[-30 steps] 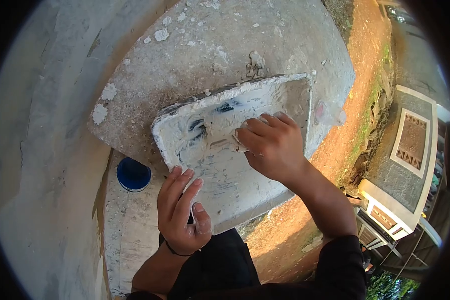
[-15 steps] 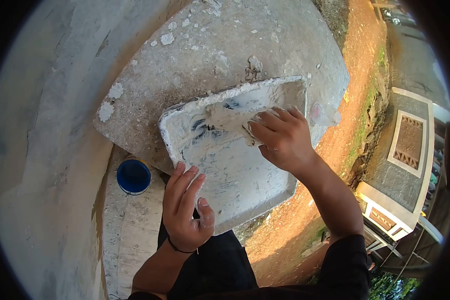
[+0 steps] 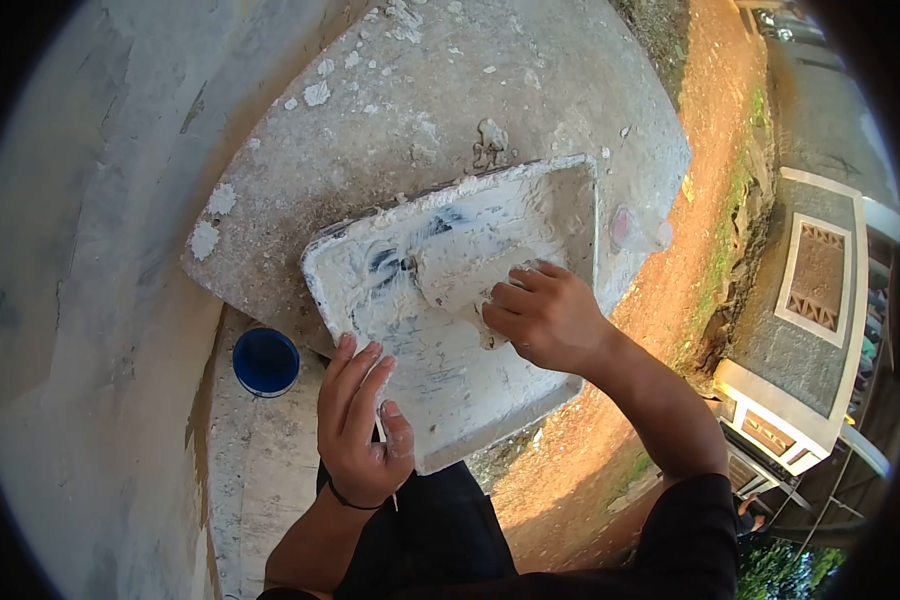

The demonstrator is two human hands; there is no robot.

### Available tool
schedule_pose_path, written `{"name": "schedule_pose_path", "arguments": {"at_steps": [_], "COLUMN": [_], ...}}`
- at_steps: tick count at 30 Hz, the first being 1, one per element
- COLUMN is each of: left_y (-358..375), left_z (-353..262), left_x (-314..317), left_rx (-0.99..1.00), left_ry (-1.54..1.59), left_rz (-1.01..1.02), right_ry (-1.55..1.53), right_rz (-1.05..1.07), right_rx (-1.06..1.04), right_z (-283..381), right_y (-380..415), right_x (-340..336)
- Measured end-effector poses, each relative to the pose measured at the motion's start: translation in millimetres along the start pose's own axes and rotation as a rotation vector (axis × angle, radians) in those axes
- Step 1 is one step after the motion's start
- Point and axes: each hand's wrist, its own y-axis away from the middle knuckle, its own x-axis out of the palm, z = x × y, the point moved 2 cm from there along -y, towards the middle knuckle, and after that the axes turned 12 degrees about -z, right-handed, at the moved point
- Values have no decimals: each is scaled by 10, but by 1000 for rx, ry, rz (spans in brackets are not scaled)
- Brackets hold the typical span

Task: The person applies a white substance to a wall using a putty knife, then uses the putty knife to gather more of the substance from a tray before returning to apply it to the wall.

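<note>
A shallow rectangular tray (image 3: 560, 400), its rim caked in white, holds thick off-white paste (image 3: 470, 275) heaped in the middle, with dark streaks of bare bottom at the upper left. My right hand (image 3: 545, 315) is closed in the tray at the paste's right side, its fingers curled round a paste-smeared thing mostly hidden under them. At the tray's lower left edge is my left hand (image 3: 365, 430), its fingers stretched out along the rim and its thumb apart. White smears mark the fingertips of both hands.
The tray lies on a rough grey slab (image 3: 390, 130) spotted with dried lumps. A blue bucket (image 3: 266, 362) stands to the left. A clear plastic container (image 3: 638, 230) sits near the slab's right edge. Beyond are orange dirt ground (image 3: 710, 150) and a low building (image 3: 810, 290).
My right hand has moved down and left through the tray, and the paste is now more gathered in the middle. My left hand stays at the rim.
</note>
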Motion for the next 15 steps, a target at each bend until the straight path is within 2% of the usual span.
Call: {"name": "schedule_pose_path", "arguments": {"at_steps": [6, 9, 10, 12, 15], "left_y": [-25, -34, -31, -24, -6], "left_z": [-15, -5, -7, -11, -16], "left_x": [-22, -33, -33, -29, -17], "left_rx": [-16, -30, -30, -33, -33], "left_ry": [7, 22, 32, 31, 26], "left_rz": [8, 15, 22, 23, 25], "right_ry": [-46, -184, -186, -313, -531], "right_rz": [5, -146, -141, -222, -239], "right_rx": [35, 424, 425, 761, 925], "right_z": [-55, -109, -110, -166, -238], "right_y": [-99, -6, 9, 63, 36], "right_x": [-165, -188, -193, -217, -192]}}
